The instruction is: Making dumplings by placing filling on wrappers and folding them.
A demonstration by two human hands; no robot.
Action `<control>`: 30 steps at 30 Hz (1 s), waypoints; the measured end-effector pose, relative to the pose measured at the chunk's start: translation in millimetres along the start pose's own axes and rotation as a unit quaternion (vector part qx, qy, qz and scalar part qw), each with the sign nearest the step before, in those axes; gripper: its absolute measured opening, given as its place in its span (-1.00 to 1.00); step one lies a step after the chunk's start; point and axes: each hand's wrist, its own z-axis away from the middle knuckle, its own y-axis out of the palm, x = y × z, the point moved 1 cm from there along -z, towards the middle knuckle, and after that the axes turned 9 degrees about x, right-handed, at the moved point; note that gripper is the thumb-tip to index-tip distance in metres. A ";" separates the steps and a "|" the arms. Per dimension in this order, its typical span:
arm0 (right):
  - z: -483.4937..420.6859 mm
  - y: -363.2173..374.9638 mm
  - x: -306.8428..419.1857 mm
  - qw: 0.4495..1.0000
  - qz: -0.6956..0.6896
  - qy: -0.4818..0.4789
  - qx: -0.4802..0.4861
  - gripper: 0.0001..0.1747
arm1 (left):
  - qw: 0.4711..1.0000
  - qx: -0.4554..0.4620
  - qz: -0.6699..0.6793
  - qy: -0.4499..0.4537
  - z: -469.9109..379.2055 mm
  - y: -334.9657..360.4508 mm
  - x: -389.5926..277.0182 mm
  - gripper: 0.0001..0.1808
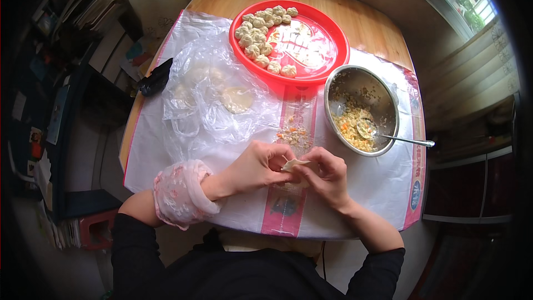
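Note:
Between my two hands, near the front of the table, is a pale dough wrapper [294, 164] with its edge gathered up. My left hand [262, 164] grips it from the left, fingers curled around its side. The thumb and forefinger of my right hand [327, 173] pinch its right edge. Whatever lies inside the wrapper is hidden by my fingers. Just beyond my hands, crumbs of filling [293, 135] with orange bits are scattered on the plastic sheet [358, 200]. A sheer floral sleeve cover [183, 193] wraps my left forearm.
A round red tray [341, 56] at the back holds many pleated dumplings [258, 39] along its left side. Right of my hands stands a steel bowl [393, 104] of chopped filling [354, 123], a spoon [408, 138] resting in it. Clear plastic bags [195, 112] with round wrappers [237, 99] lie left.

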 end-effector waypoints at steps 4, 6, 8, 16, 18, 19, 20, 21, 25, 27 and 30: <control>1.0 -3.4 4.2 0.999 0.046 0.005 -0.001 -0.91 | 0.997 0.000 -0.071 0.009 0.3 1.3 -2.0 -0.82; -0.3 -3.5 0.8 0.999 0.041 -0.019 0.001 -0.90 | 0.996 0.010 -0.085 0.031 0.4 2.2 -3.8 -0.78; -0.4 -3.3 2.2 0.998 0.037 -0.043 0.004 -0.87 | 0.994 0.006 -0.098 0.051 -0.4 5.3 -10.9 -0.79; 3.8 -1.5 2.6 0.998 -0.033 -0.020 0.043 -0.69 | 0.999 -0.011 -0.038 0.017 1.3 0.3 -9.6 -0.83; 3.5 -1.2 1.4 0.999 -0.018 -0.025 0.029 -0.69 | 0.999 -0.015 0.019 -0.024 0.7 0.0 -15.6 -0.82; 3.3 -1.2 0.6 0.999 -0.005 -0.029 0.016 -0.69 | 0.995 -0.020 0.077 -0.065 0.5 -0.1 -16.9 -0.80; 3.0 0.0 -0.6 0.999 -0.005 -0.029 0.016 -0.69 | 0.995 -0.019 0.077 -0.066 0.0 -0.1 -15.5 -0.80; 2.3 1.7 -1.0 0.999 -0.025 -0.034 -0.001 -0.68 | 0.996 -0.014 0.073 -0.051 0.0 -0.1 -13.8 -0.80; 4.8 -2.4 2.3 0.996 0.080 -0.034 -0.006 -0.67 | 0.998 -0.005 0.060 -0.028 -0.4 3.0 -16.8 -0.81; 2.0 -1.4 6.8 0.989 0.120 -0.083 -0.008 -0.67 | 0.998 -0.008 0.055 -0.035 -0.1 2.3 -16.7 -0.81; -0.3 -1.5 9.6 0.978 0.169 -0.125 -0.012 -0.67 | 0.998 0.024 0.035 -0.046 1.0 -1.7 -11.2 -0.82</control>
